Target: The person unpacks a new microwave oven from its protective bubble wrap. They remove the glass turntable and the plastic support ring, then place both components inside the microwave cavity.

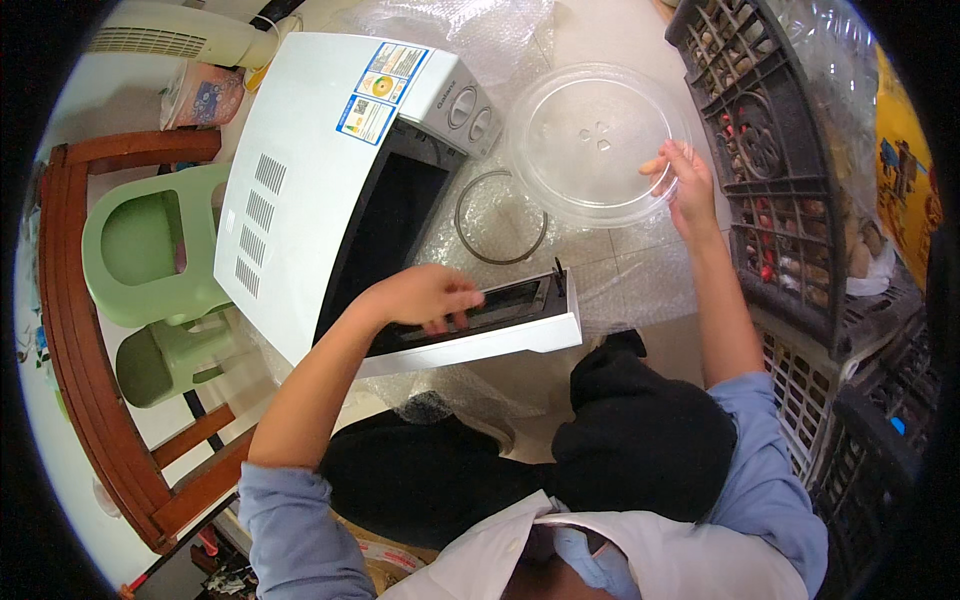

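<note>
A white Galanz microwave oven [300, 150] stands on the floor with its door [517, 330] swung open towards me. My right hand [686, 184] grips the rim of a round glass turntable plate [555, 142], thumb on top, at the plate's near right edge. Over the inner side of the door hovers my left hand [427, 300], fingers loosely bent and holding nothing; whether it touches the door I cannot tell. Between the oven and the plate, a grey roller ring [460, 225] lies on bubble wrap [592, 259].
Black plastic crates [821, 169] with contents behind their grids stand along the right. On the left are a green plastic stool [202, 187] and a brown wooden frame [90, 360]. A white slatted appliance [165, 34] and a pink patterned container [214, 94] are at upper left.
</note>
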Demonstrator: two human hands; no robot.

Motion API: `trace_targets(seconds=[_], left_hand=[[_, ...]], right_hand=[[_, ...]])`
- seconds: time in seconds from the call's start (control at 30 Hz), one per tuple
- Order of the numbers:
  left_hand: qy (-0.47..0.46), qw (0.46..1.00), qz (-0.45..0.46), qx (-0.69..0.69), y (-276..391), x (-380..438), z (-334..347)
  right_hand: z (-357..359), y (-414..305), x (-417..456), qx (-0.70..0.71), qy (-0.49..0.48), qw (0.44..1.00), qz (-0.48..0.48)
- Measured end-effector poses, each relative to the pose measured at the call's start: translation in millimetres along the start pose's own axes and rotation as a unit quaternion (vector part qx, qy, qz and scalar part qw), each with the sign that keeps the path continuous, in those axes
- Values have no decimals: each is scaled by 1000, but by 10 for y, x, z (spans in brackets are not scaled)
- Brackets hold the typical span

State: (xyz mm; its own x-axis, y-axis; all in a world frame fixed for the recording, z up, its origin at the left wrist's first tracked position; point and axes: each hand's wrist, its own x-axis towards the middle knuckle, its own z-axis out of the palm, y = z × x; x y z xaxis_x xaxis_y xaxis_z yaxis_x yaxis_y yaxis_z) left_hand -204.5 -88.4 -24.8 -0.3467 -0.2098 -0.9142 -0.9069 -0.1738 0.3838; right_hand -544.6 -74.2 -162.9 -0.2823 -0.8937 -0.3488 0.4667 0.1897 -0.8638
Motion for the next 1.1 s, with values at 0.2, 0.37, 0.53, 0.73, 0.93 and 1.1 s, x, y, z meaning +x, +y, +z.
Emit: trace_targets(seconds=[0.2, 0.37, 0.53, 0.73, 0.93, 1.1], left_hand=[[65, 910, 36, 409, 30, 969, 200], [154, 854, 145, 475, -344, 1550, 329], [211, 839, 194, 462, -380, 1645, 369], [189, 844, 167, 474, -334, 1653, 374], [206, 870, 171, 415, -384, 1293, 185], [219, 898, 149, 351, -254, 824, 88]], right_hand=[[-262, 394, 61, 28, 52, 998, 26], [-504, 666, 40, 59, 57, 995, 58], [-614, 762, 51, 75, 50, 993, 77], [-642, 791, 55, 65, 44, 993, 86], [-656, 858, 71, 66, 12, 994, 81], [-847, 897, 51, 75, -13, 995, 69]])
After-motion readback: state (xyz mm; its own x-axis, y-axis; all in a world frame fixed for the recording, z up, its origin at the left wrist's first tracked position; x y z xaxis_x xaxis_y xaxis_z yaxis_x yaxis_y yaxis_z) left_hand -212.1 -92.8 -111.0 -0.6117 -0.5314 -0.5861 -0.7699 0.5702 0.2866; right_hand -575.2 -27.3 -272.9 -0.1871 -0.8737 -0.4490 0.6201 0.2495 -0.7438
